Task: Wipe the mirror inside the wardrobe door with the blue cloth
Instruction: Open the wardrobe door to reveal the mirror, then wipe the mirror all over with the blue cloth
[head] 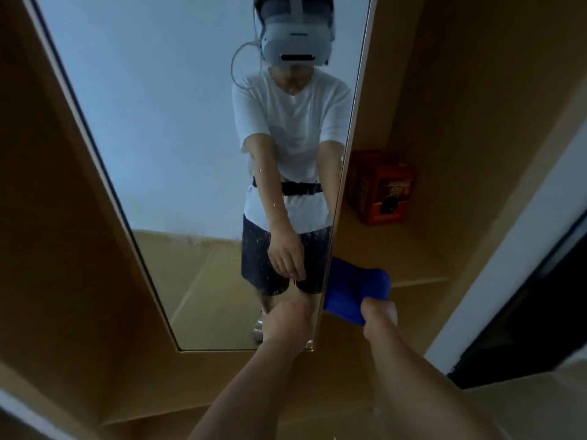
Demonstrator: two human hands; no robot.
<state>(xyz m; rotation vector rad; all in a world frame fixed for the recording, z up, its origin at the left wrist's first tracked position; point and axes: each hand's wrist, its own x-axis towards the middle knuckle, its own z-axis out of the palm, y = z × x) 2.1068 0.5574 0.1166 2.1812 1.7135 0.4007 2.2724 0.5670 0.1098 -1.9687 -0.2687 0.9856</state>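
Head view only. Mirror (178,147) is a tall panel set in the wooden wardrobe door (57,217), filling the left and centre of frame, narrowing toward its bottom edge. Small droplets or specks show on the glass around the middle and lower part.

Left hand (287,322) is at the mirror's lower right corner, in front of the glass near the right edge. Seen from the back, fingers pointing away from camera; cannot tell whether they are spread or curled, or whether they touch the glass. The reflected hand sits just above it with fingers loosely hanging down.

Right hand (379,314) is just right of the mirror's edge, fingers curled round the lower end of the cloth (357,289), bunching it. Cloth is bright blue, rising from the grip up and left, its left side meeting the mirror's right edge; cannot tell if it lies on the glass or past the door edge.

Reflection shows a person in a white T-shirt, dark shorts, black waist belt and a grey headset with a cable, both arms reaching down.

Right of the door, inside the wardrobe, a wooden shelf (397,258) carries a red box (381,188) with dark print, well apart from the cloth. Far right: a white frame strip (514,249) and a dark opening.
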